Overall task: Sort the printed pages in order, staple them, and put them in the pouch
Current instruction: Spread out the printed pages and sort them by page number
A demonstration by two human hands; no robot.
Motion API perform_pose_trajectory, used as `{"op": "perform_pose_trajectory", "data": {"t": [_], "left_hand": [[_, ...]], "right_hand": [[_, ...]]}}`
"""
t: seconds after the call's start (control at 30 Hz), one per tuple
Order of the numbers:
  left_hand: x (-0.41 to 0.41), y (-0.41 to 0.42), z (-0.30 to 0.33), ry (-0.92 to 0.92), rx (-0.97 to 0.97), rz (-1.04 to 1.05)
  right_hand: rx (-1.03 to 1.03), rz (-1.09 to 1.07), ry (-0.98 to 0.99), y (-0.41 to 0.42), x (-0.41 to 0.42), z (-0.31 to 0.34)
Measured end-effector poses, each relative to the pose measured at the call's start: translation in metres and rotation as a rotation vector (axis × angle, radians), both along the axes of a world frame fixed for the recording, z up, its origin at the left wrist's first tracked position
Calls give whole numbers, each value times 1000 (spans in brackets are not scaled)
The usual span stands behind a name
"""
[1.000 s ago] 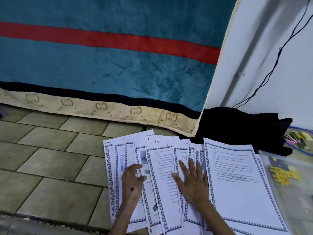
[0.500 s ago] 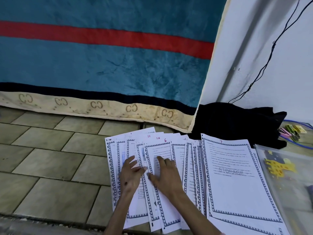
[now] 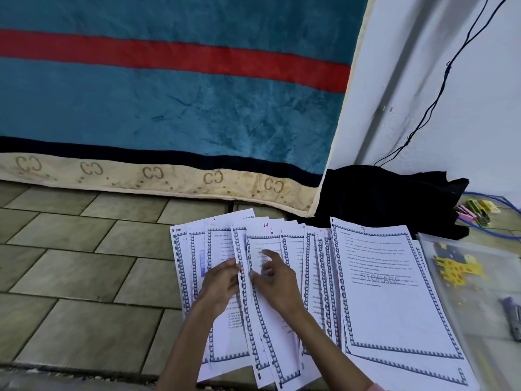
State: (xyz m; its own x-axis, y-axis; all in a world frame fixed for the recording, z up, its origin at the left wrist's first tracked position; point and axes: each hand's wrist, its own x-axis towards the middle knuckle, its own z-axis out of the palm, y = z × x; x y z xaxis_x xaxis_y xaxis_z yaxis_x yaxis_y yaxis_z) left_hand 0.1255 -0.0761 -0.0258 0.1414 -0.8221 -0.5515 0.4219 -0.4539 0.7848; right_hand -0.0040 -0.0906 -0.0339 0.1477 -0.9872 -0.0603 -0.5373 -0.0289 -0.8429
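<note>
Your left hand [image 3: 218, 286] pinches the edge of one page in the fanned pages [image 3: 265, 300] on the tiled floor [image 3: 70, 266]; your right hand [image 3: 275, 280] lies beside it with fingers spread on the sheet marked 6. Page 7 [image 3: 394, 292] lies flat to the right, overlapping the fan. Further right sits the clear pouch [image 3: 476, 300], just beside page 7, a stapler [image 3: 511, 317] on it.

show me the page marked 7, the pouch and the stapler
page 7 [image 3: 392, 294]: head view, blank middle of the sheet under the STORAGE print
pouch [image 3: 479, 306]: head view, clear front face below the yellow print
stapler [image 3: 513, 320]: head view, its dark body inside the pouch by the right edge
</note>
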Motion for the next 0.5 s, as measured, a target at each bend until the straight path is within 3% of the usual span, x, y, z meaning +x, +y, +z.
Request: {"op": "perform_pose_trajectory", "data": {"t": [0.2, 0.4, 0.5], "left_hand": [[-7, -3, 7, 153, -44, -158], [4, -5, 6, -54, -11, 21], [5, -4, 8, -32, -17, 22]], "right_hand": [[-4, -78, -134, -1, 0, 15], [-120, -194, -86, -19, -39, 33], [-161, -229, 25, -31, -59, 38]]}}
